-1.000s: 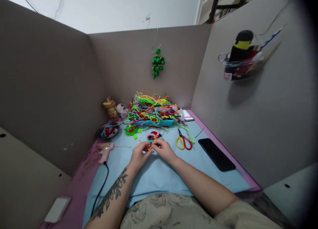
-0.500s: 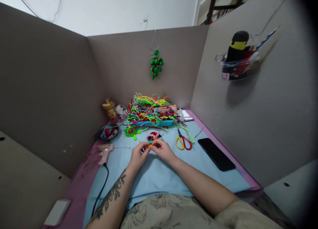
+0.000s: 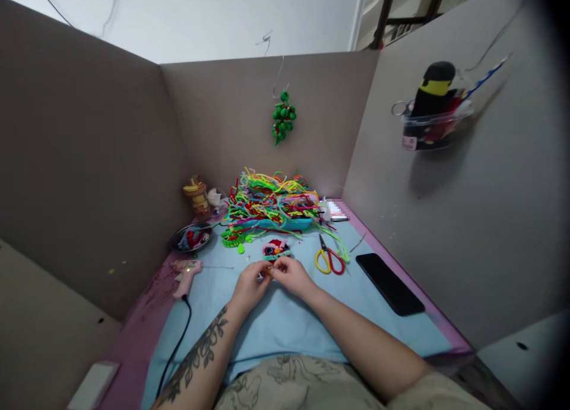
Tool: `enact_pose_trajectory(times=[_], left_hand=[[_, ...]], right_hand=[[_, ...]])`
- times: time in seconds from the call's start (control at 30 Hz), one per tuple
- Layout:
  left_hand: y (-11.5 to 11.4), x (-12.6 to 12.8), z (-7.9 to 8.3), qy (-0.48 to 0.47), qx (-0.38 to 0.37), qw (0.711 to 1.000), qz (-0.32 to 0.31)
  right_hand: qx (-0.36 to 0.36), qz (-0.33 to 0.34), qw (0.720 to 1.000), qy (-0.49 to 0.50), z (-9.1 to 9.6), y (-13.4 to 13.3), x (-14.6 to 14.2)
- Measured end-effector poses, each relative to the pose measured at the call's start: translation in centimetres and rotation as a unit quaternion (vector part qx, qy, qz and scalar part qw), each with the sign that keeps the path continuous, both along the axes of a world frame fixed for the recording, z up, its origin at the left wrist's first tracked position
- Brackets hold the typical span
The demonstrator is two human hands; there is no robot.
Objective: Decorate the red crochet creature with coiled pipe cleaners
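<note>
My left hand [image 3: 253, 282] and my right hand [image 3: 291, 275] meet over the middle of the cloth, fingertips pinched together. Between them is a small orange-red piece [image 3: 269, 270], mostly covered by the fingers, its kind unclear. Just beyond the fingertips lies a fuzzy pipe-cleaner figure [image 3: 276, 249] in red, pink and teal, with round eyes and an orange beak. To the right of my hands, scissors [image 3: 329, 260] with one yellow and one red handle rest slightly spread. A green pipe-cleaner figure [image 3: 233, 237] lies farther back on the left.
A tray [image 3: 294, 224] heaped with colourful pipe cleaners [image 3: 271, 199] stands at the back. On the left are a pink glue gun [image 3: 187, 277] with a black cord and a dark bowl [image 3: 192, 237]. A black phone [image 3: 390, 284] lies right. Grey partitions [image 3: 267, 78] enclose the table.
Both hands have drawn slightly toward me, still pinched together, so more of the red and pink figure shows. The whole view has shifted a little.
</note>
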State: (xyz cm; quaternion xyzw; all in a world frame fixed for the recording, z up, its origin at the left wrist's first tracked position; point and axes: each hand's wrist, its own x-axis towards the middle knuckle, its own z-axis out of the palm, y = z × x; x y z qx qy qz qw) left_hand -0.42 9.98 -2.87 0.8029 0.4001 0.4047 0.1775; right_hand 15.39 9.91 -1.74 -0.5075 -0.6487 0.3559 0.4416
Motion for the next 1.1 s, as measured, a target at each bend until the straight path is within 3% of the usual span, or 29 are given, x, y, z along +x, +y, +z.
enact_pose_trajectory(times=[0.3, 0.5, 0.67, 1.1], left_hand=[[0.5, 0.9, 0.3, 0.072, 0.086, 0.988, 0.104], [1.0, 1.3, -0.6, 0.125, 0.065, 0.986, 0.092], [1.2, 1.5, -1.0, 0.137, 0.033, 0.987, 0.078], [1.7, 2.3, -1.4, 0.166, 0.041, 0.982, 0.079]], right_hand=[[0.064, -0.107, 0.989, -0.084, 0.0, 4.7, 4.0], [0.099, -0.083, 0.982, -0.141, -0.8, 6.1, 3.8], [0.110, -0.068, 0.977, -0.171, -0.2, 5.7, 4.0], [0.110, -0.049, 0.971, -0.208, -0.7, 6.1, 3.9]])
